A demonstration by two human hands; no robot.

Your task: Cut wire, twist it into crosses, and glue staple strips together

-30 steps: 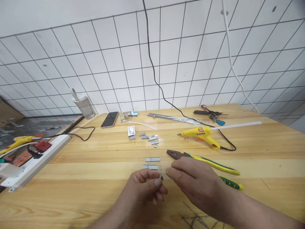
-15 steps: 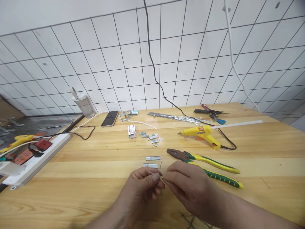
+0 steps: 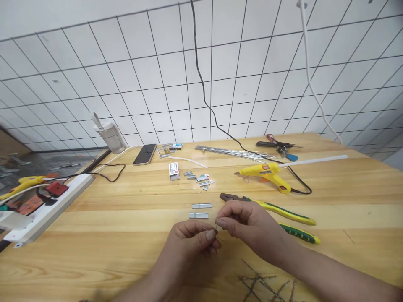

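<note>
My left hand (image 3: 192, 243) and my right hand (image 3: 248, 228) meet over the wooden table (image 3: 126, 226), both pinched on a thin bent metal wire (image 3: 214, 233) between their fingertips. Two staple strips (image 3: 199, 210) lie just beyond my left hand. Yellow-and-green pliers (image 3: 277, 214) lie behind my right hand, jaws pointing left. A flat shape of crossed wires (image 3: 267, 285) rests on the table under my right forearm.
A yellow glue gun (image 3: 267, 174) with a black cord lies right of centre. Farther back lie a staple box (image 3: 174, 170), loose staples (image 3: 200, 179), a phone (image 3: 145, 154), metal rods (image 3: 236, 154), a glue stick (image 3: 315, 161) and scissors (image 3: 277, 147). A white power strip (image 3: 47, 205) lies at the left edge.
My hands have shifted slightly while working the wire, the right fingers now above the left thumb. The view tilted down, so the crossed-wire shape shows more.
</note>
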